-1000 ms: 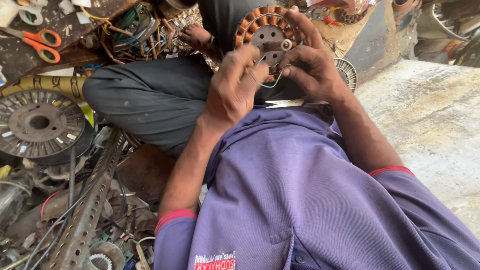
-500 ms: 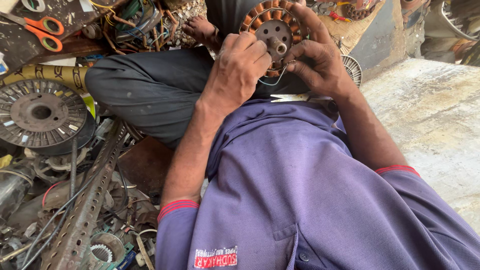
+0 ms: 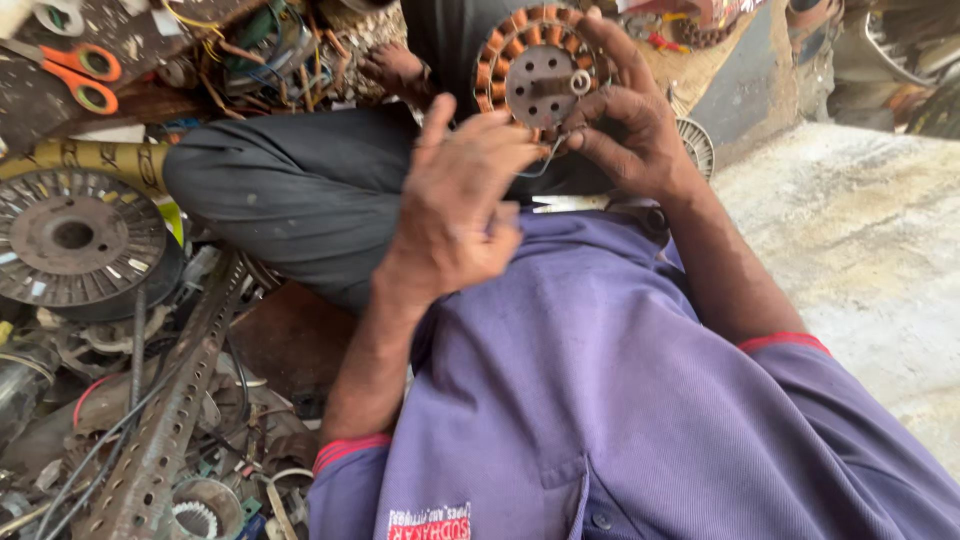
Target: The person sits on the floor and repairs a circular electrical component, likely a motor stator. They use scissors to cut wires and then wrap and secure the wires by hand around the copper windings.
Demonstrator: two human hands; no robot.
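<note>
A round fan stator (image 3: 540, 65) with copper windings around a grey metal hub is held up over my lap. My right hand (image 3: 630, 125) grips it from the right, fingers wrapped around its rim and lower edge. My left hand (image 3: 460, 200) hovers just below and left of the stator, fingers spread, with a thin wire (image 3: 545, 160) running from near its fingertips to the stator. My purple shirt (image 3: 600, 400) and dark trousers (image 3: 290, 190) fill the foreground.
A round metal rotor disc (image 3: 75, 240) lies at left beside a perforated steel angle bar (image 3: 165, 410). Orange-handled scissors (image 3: 75, 75) lie at top left among tangled wires (image 3: 270, 50). A concrete slab (image 3: 860, 240) is at right.
My left hand has come off the stator and drawn back toward me with its fingers opening. The right hand keeps hold of the stator, which sits slightly higher in view.
</note>
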